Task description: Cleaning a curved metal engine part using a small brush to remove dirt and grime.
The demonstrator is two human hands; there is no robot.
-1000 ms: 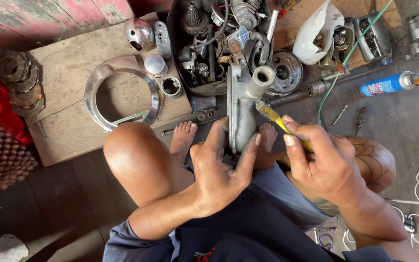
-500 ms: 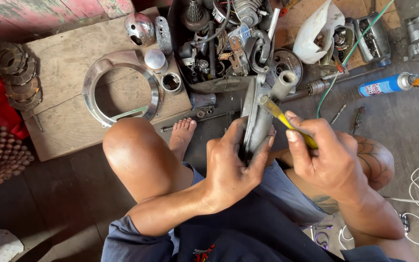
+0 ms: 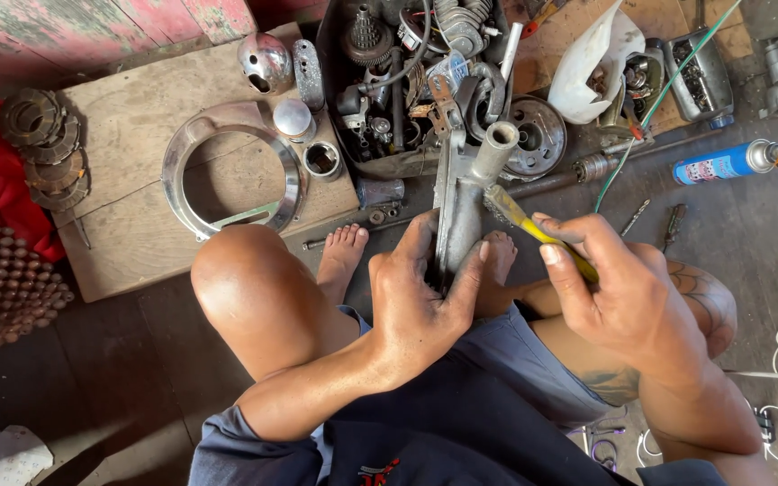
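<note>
My left hand (image 3: 425, 301) grips a grey metal frame part (image 3: 461, 193) that stands upright between my bare feet, with a short tube at its top. A yellow-handled brush (image 3: 533, 227) is held in my right hand (image 3: 619, 292), and its bristled head rests against the side of the metal part just below the tube. My knees flank the part on both sides.
A wooden board (image 3: 128, 144) at left carries a chrome ring (image 3: 227, 171), a chrome shell and small cups. A dark tub (image 3: 407, 81) of engine parts sits ahead. A blue spray can (image 3: 731, 162), a white bag and a green hose lie at right; sprockets (image 3: 42, 144) lie far left.
The metal part has been tilted more upright and shifted in my left hand. The brush head has moved along the part's side near the tube.
</note>
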